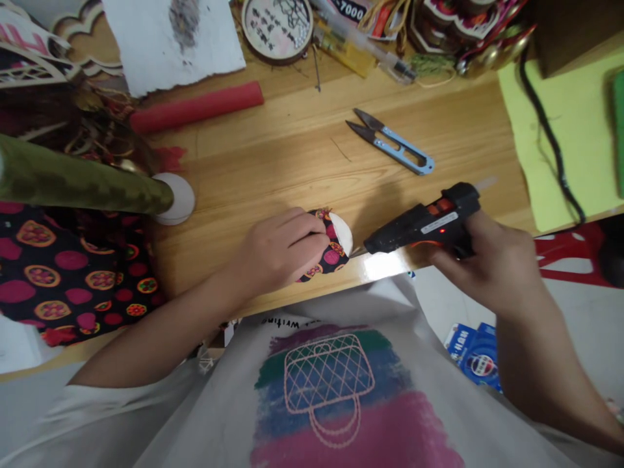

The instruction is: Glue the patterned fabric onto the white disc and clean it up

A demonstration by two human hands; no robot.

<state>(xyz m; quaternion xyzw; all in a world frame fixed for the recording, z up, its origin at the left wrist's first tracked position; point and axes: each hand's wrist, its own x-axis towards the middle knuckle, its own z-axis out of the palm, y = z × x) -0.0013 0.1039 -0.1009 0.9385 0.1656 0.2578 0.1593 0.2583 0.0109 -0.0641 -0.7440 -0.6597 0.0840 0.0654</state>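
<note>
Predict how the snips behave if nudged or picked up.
The snips lie flat, so they'd probably slide or pivot rather than roll. Looking slim, they're likely light to lift. The blade tips stand apart, so squeezing the handles may well close them.

At centre we see printed cloth on the rounded patch [336, 252]; right of centre, matt black plastic on the glue gun [419, 226]. The tabletop [273, 156] is smooth wood, glossy at lower centre-right; the thread snips [389, 148], upper centre-right, have metal blades.
</note>
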